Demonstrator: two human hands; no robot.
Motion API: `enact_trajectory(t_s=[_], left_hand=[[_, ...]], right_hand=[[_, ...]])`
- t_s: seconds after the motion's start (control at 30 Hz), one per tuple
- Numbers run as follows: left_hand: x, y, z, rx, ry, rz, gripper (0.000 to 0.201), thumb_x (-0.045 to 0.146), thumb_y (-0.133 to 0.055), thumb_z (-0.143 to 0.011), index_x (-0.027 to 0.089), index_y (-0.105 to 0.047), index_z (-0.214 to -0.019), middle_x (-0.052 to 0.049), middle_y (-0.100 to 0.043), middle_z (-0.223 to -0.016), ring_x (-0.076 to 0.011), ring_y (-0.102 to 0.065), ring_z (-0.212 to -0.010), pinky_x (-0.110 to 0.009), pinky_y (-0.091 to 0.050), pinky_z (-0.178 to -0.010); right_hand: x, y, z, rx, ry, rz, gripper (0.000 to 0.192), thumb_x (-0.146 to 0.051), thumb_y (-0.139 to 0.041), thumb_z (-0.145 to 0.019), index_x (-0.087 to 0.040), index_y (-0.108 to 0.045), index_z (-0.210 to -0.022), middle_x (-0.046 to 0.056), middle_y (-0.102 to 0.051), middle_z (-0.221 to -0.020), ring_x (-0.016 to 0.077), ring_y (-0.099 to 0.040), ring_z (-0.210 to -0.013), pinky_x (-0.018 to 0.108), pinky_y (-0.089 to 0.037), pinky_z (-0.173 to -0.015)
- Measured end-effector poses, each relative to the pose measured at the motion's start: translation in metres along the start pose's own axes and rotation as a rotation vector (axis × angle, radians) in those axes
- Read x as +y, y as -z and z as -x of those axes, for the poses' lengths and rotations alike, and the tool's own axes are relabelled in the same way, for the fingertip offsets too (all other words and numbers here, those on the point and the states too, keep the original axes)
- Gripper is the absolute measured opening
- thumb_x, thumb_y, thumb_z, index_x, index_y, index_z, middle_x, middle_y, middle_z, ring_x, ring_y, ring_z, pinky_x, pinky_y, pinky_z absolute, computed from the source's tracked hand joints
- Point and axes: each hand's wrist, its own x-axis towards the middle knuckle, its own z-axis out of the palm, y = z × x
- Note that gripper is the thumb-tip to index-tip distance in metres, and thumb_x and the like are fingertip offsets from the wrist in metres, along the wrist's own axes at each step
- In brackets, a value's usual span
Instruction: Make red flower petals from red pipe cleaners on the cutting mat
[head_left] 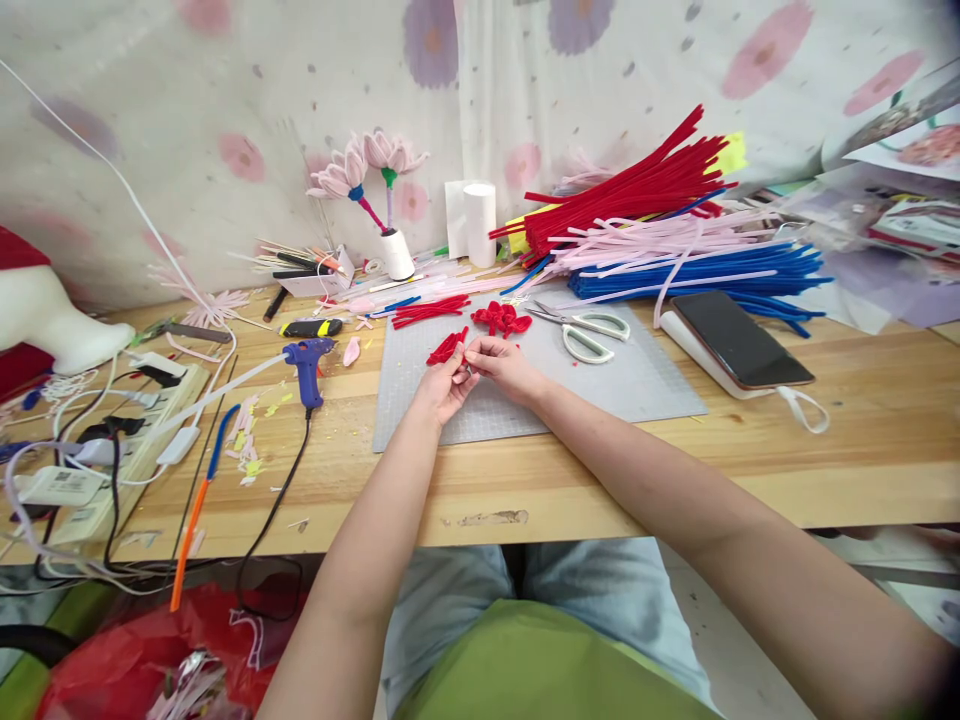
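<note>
Over the grey cutting mat (510,410), my left hand (445,386) is closed on a small red pipe-cleaner petal (445,348) that sticks up past the fingers. My right hand (501,364) meets it at the fingertips, pinched at the petal's lower end; the exact grip is hidden. Just behind the hands lies a pile of red pipe-cleaner loops (501,319). Short red pipe-cleaner pieces (430,311) lie at the mat's back left edge. A pair of scissors (589,335) with pale handles rests, blades parted, right of the loops.
A purple glue gun (306,370) stands left of the mat, its cord hanging off the edge. Two pink flowers (367,165) stand in a white holder. Bundles of red (615,205), pink and blue (697,272) pipe cleaners lie behind. A phone (739,338) leans at the right.
</note>
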Motion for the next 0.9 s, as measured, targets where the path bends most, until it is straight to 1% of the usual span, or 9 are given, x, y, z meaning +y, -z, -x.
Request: enact_trajectory(t_s=[0.1, 0.3, 0.43, 0.53, 0.63, 0.7, 0.77, 0.83, 0.9], left_hand=[[0.001, 0.002, 0.001, -0.005, 0.005, -0.043, 0.021, 0.027, -0.062, -0.073, 0.012, -0.054, -0.062, 0.008, -0.035, -0.045, 0.0025, -0.033, -0.036, -0.010, -0.048, -0.048], [0.001, 0.003, 0.004, -0.011, 0.018, -0.091, 0.024, 0.031, -0.065, -0.069, 0.012, -0.054, -0.060, 0.009, -0.031, -0.043, 0.0022, -0.032, -0.036, -0.011, -0.049, -0.050], [-0.002, 0.001, 0.003, -0.010, -0.025, -0.093, 0.026, 0.033, -0.064, -0.070, 0.012, -0.053, -0.060, 0.008, -0.033, -0.043, 0.0016, -0.033, -0.037, -0.012, -0.048, -0.050], [-0.001, 0.000, 0.002, -0.015, -0.061, -0.098, 0.031, 0.041, -0.061, -0.070, 0.012, -0.055, -0.062, 0.006, -0.041, -0.046, 0.0006, -0.038, -0.038, -0.014, -0.048, -0.049], [0.006, 0.002, 0.004, 0.021, -0.071, -0.141, 0.039, 0.052, -0.056, -0.069, 0.013, -0.060, -0.075, 0.001, -0.055, -0.058, -0.0025, -0.047, -0.043, -0.019, -0.049, -0.049], [0.010, 0.006, 0.006, 0.074, -0.137, -0.253, 0.034, 0.045, -0.064, -0.065, 0.013, -0.061, -0.079, -0.001, -0.060, -0.064, -0.0049, -0.051, -0.047, -0.021, -0.050, -0.050], [0.010, 0.009, 0.008, 0.071, -0.189, -0.420, 0.030, 0.031, -0.073, -0.058, 0.012, -0.061, -0.078, -0.001, -0.062, -0.066, -0.0073, -0.055, -0.050, -0.023, -0.051, -0.050], [0.005, 0.010, 0.009, 0.041, -0.234, -0.514, 0.027, 0.024, -0.073, -0.056, 0.012, -0.061, -0.077, -0.002, -0.062, -0.066, -0.0091, -0.057, -0.052, -0.024, -0.051, -0.052], [-0.001, 0.007, 0.007, 0.069, -0.340, -0.508, 0.023, 0.022, -0.071, -0.059, 0.012, -0.059, -0.075, -0.001, -0.061, -0.066, -0.0101, -0.059, -0.055, -0.024, -0.051, -0.054]], right_hand=[[0.000, 0.002, 0.001, -0.050, -0.025, 0.011, 0.029, -0.040, -0.068, -0.062, -0.015, -0.052, -0.063, 0.000, -0.060, -0.061, 0.0110, -0.054, -0.057, 0.023, -0.036, -0.053], [-0.002, 0.000, 0.002, -0.003, -0.076, 0.050, 0.031, -0.041, -0.069, -0.059, -0.015, -0.051, -0.061, -0.001, -0.057, -0.058, 0.0083, -0.048, -0.051, 0.021, -0.029, -0.047], [-0.003, 0.000, 0.002, -0.041, -0.104, 0.028, 0.031, -0.041, -0.067, -0.061, -0.015, -0.051, -0.064, 0.000, -0.059, -0.059, 0.0069, -0.046, -0.049, 0.020, -0.028, -0.046], [-0.007, 0.006, 0.001, -0.070, -0.101, 0.050, 0.028, -0.039, -0.065, -0.065, -0.015, -0.050, -0.064, -0.002, -0.056, -0.057, 0.0052, -0.043, -0.046, 0.019, -0.028, -0.045], [-0.014, 0.020, 0.000, -0.079, -0.093, 0.111, 0.026, -0.036, -0.064, -0.067, -0.015, -0.050, -0.062, -0.004, -0.050, -0.052, 0.0038, -0.039, -0.043, 0.018, -0.025, -0.042], [-0.018, 0.030, 0.000, -0.087, -0.113, 0.125, 0.025, -0.035, -0.064, -0.066, -0.015, -0.050, -0.063, -0.004, -0.049, -0.049, 0.0039, -0.037, -0.041, 0.018, -0.023, -0.040], [-0.021, 0.036, 0.000, -0.061, -0.131, 0.126, 0.025, -0.036, -0.065, -0.066, -0.015, -0.050, -0.064, -0.004, -0.048, -0.048, 0.0043, -0.037, -0.041, 0.018, -0.023, -0.039], [-0.022, 0.036, 0.000, -0.014, -0.136, 0.095, 0.027, -0.041, -0.063, -0.067, -0.015, -0.052, -0.068, -0.003, -0.051, -0.053, 0.0055, -0.042, -0.044, 0.019, -0.028, -0.041], [-0.020, 0.032, 0.000, 0.016, -0.122, 0.078, 0.030, -0.044, -0.062, -0.067, -0.016, -0.055, -0.076, -0.002, -0.055, -0.061, 0.0071, -0.048, -0.051, 0.020, -0.036, -0.047]])
